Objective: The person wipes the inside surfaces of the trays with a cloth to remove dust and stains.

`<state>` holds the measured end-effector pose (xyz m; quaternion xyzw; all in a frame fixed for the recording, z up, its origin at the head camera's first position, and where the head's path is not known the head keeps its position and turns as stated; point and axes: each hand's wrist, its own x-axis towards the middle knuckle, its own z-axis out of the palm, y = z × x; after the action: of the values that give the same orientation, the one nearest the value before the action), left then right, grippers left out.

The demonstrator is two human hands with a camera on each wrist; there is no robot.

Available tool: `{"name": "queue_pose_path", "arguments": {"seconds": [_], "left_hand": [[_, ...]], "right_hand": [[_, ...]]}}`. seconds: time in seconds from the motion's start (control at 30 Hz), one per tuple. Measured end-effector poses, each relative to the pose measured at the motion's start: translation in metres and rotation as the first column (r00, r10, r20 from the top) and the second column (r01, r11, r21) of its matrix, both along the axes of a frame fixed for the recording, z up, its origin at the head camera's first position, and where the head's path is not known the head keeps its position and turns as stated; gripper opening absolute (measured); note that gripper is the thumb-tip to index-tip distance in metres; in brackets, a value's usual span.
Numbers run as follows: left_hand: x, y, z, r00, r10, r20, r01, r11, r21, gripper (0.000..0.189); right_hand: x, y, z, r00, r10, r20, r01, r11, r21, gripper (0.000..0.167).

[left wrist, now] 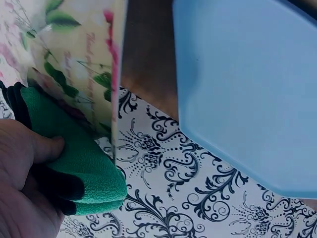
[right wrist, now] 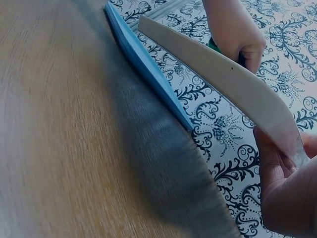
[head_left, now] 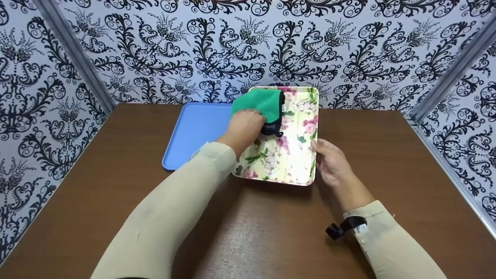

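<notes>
At the far left, the table (head_left: 97,166) is bordered by a side wall (head_left: 23,128) papered in a black scroll pattern on white. Next along, a blue tray (head_left: 197,128) is set down on the table, near the papered back wall (head_left: 147,50); its right part is hidden from the head view. In front of it a left sleeve (head_left: 170,205) of pale stretch fabric is seen.

By the left hand (head_left: 245,126) a green cloth (head_left: 257,104) with black edging is gripped, the fingers being bent around it and the thumb (clearly shown in the left wrist view) pressed on its green side. The cloth is held over the upper left part of a floral tray (head_left: 296,155), which is patterned with pink blossoms and green leaves on cream. In the left wrist view, the cloth is seen to extend past the tray's edge.

The floral tray is held up off the table, apart from the blue tray, as is shown in the right wrist view. Its right edge is pinched by the right hand (head_left: 332,162), the thumb being placed at the rim and the fingers behind. A black strap (head_left: 350,224) is worn over the right sleeve (head_left: 395,240).
</notes>
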<state>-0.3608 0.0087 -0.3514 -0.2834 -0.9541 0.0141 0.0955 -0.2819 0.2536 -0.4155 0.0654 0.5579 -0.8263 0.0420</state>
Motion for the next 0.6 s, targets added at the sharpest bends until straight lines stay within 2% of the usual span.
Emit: {"name": "queue_pose_path", "arguments": {"seconds": [0.17, 0.3, 0.37, 0.5, 0.6], "left_hand": [[-0.005, -0.004, 0.0, 0.998, 0.067, 0.014, -0.067, 0.996, 0.059, 0.024], [-0.009, -0.003, 0.0, 0.989, 0.134, 0.054, -0.142, 0.972, 0.185, 0.019], [-0.009, 0.001, 0.0, 0.981, 0.166, 0.1, -0.186, 0.949, 0.256, 0.02], [-0.007, 0.01, 0.002, 0.958, 0.194, 0.211, -0.263, 0.889, 0.375, 0.043], [-0.005, 0.015, 0.003, 0.947, 0.171, 0.27, -0.283, 0.844, 0.456, 0.054]], "right_hand": [[0.001, -0.001, 0.0, 1.0, 0.001, -0.003, -0.001, 1.0, 0.002, 0.017], [0.001, -0.002, 0.0, 1.0, 0.008, -0.006, -0.008, 1.0, 0.007, 0.016], [0.002, -0.002, 0.001, 1.0, 0.01, -0.005, -0.01, 1.0, 0.012, 0.015], [0.003, -0.004, 0.002, 1.0, 0.011, -0.004, -0.011, 1.0, 0.014, 0.016], [0.003, -0.004, 0.001, 1.0, 0.01, -0.008, -0.01, 1.0, 0.012, 0.018]]}}
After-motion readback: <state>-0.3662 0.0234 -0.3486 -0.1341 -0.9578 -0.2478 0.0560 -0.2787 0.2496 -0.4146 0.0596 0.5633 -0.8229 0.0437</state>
